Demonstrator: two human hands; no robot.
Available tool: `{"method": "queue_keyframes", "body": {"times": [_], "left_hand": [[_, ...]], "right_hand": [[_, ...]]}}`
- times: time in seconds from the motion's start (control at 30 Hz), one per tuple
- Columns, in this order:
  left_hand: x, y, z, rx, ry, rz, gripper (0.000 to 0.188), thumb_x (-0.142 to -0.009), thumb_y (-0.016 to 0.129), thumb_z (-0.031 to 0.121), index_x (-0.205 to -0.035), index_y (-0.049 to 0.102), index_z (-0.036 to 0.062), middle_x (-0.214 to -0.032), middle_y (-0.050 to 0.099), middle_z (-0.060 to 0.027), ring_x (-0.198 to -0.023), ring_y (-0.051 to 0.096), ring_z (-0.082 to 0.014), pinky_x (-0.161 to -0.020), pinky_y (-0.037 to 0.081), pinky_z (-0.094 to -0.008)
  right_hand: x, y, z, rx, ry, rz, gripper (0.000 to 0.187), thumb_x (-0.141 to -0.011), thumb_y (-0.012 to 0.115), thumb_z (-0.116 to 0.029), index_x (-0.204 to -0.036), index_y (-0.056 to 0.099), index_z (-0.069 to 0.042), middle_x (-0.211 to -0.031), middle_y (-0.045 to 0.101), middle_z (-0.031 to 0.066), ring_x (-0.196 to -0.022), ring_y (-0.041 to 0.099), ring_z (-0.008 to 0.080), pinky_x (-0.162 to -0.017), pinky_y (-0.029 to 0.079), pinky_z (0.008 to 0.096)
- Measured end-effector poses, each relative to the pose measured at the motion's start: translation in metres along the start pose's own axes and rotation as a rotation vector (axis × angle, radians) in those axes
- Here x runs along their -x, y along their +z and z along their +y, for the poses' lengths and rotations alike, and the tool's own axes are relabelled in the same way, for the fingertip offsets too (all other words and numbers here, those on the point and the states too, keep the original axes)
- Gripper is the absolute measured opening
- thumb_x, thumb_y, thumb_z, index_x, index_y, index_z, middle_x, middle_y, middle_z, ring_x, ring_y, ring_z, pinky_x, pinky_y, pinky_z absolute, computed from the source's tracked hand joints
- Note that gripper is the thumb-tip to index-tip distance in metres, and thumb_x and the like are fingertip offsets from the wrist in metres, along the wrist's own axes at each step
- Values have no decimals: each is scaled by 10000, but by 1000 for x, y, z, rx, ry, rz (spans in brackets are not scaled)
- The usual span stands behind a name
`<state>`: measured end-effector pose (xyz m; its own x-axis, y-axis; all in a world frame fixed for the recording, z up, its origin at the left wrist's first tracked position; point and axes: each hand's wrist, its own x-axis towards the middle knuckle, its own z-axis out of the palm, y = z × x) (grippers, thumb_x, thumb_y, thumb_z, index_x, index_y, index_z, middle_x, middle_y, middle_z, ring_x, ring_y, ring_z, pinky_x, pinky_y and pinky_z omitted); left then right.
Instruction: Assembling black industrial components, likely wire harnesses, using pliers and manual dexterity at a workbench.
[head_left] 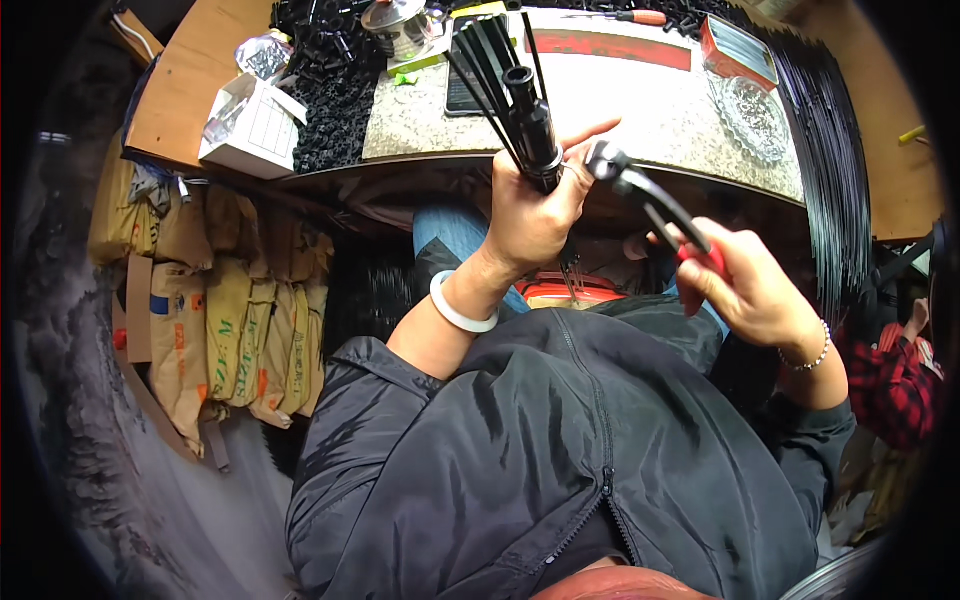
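Upright in my left hand [535, 220] is a black umbrella frame [520, 100], with a thick tube and several thin ribs fanning upward. The fingers wrap round its lower part, and the forefinger points out to the right. My right hand [735, 270] is closed on a pair of pliers [665, 200] with red handles. The plier head is just right of my left thumb and close to the base of the frame; whether it touches anything there I cannot tell.
On the table [620, 100] lie small black parts [340, 120], a white box [252, 128], a glass ashtray [752, 120], a red-and-white box [738, 52] and a screwdriver [640, 17]. Long black rods [835, 160] hang over the right edge. Sacks [180, 340] stand left; a person in checked red [895, 385] sits right.
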<state>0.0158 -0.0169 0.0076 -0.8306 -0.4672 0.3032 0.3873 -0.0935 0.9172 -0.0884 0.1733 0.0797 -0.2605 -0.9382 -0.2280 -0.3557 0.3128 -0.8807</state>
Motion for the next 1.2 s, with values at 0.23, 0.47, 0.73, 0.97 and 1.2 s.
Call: {"method": "queue_keyframes", "body": {"times": [0.23,0.47,0.73,0.97,1.2], "left_hand": [[-3,4,-4,8,78,7,303,-920,527,60,-1175,554,-103,-546,456,54,-394,350,7,-363,270,-162],[3,4,0,-114,11,64,173,-883,584,46,-1007,684,-20,-627,524,54,-607,482,-39,-529,393,-214],[-3,11,12,-18,-18,19,269,-909,524,40,-1135,578,-95,-582,459,62,-413,343,19,-373,265,-159],[-3,7,11,23,18,-31,307,-930,525,92,-1164,547,-105,-554,448,58,-391,324,13,-363,270,-161],[-1,13,20,8,35,-66,328,-935,531,111,-1185,533,-101,-530,442,60,-386,319,11,-365,268,-162]], "right_hand": [[-2,-3,-6,120,-79,-9,283,-910,571,-120,-1162,505,-11,-637,558,104,-569,571,183,-576,457,292],[3,-19,-38,45,325,-169,212,-961,507,-229,-991,506,-19,-621,479,-9,-514,418,51,-481,380,215],[5,3,-15,-192,74,-80,196,-975,484,-202,-936,503,-11,-625,494,13,-531,431,66,-513,403,235],[5,-5,-27,-41,106,-54,212,-965,504,-216,-932,491,-7,-584,493,44,-498,444,101,-494,397,261],[11,-4,-24,122,-3,-16,257,-951,526,-210,-1104,512,-4,-600,524,82,-551,520,142,-549,439,283]]}}
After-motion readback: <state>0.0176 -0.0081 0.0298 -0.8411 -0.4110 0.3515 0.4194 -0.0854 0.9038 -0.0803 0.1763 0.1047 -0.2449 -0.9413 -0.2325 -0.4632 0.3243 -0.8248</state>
